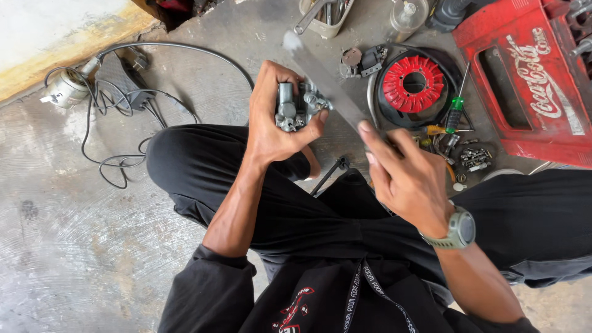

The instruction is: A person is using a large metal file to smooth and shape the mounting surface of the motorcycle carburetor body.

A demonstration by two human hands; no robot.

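Left hand [271, 123]: raised above the left knee, wrist bent, fingers and thumb wrapped around a carburettor [297, 108]. The part is cast grey metal, lumpy, with round caps and small screws, held at the 12 o'clock side of the palm.

Right hand [410, 179]: fingers curled shut on one end of a file [324, 80], a long flat grey blade, blurred, running toward 10 o'clock and crossing the carburettor's upper edge. A grey watch [459, 229] sits on the wrist.

Floor [74, 203]: rough, scuffed concrete. At 1 o'clock from the right hand lie a red finned ring [413, 83] in a black housing, a green-handled screwdriver [455, 112] and loose bolts [472, 158]. A red plastic crate [530, 80] stands at 2 o'clock.
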